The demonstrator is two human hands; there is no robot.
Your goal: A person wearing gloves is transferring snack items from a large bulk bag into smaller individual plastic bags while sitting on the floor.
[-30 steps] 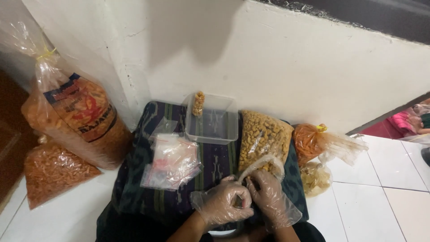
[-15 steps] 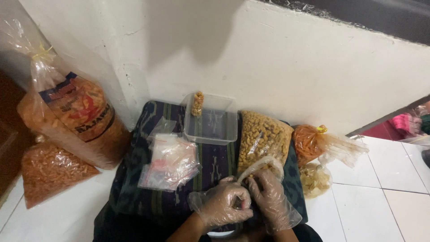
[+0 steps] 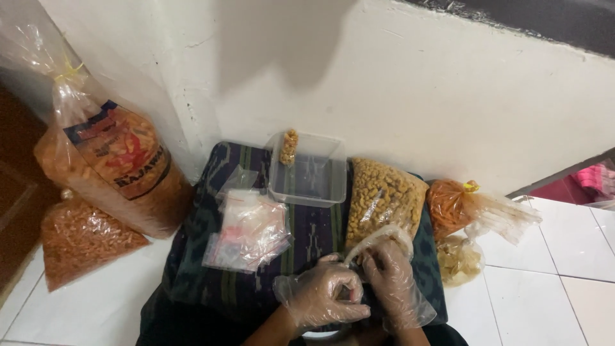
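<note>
- Head view: both gloved hands meet low in the middle, the left hand (image 3: 320, 296) and the right hand (image 3: 392, 287) pinched together on the mouth of a big clear bag of yellow snacks (image 3: 383, 197) that lies on a dark patterned cloth (image 3: 211, 269)
- Fingers of both hands are closed on the thin plastic at the bag's near end; what sits inside the pinch itself I cannot tell
- The bag looks soft and floppy, its film thin and likely slippery under loose plastic gloves; the filling is probably light but brittle, so squeezing the body would crush it
- Best hold, I judge, is the bunched empty neck where the hands already are, with the full part left resting on the cloth
- Just beyond the grip, to its left, lies a stack of small empty bags (image 3: 248, 232); farther off stands a clear plastic box (image 3: 309, 170) with a few snacks in one corner
- Right of the grip, an orange snack bag (image 3: 456, 206) and a small pale bag (image 3: 459, 259) crowd that side
- Far left stand a tall printed sack (image 3: 109, 166) and a flat bag of orange sticks (image 3: 80, 237)
- Open room is mostly the cloth between the hands and the box; the wall (image 3: 416, 96) shuts off the far side
</note>
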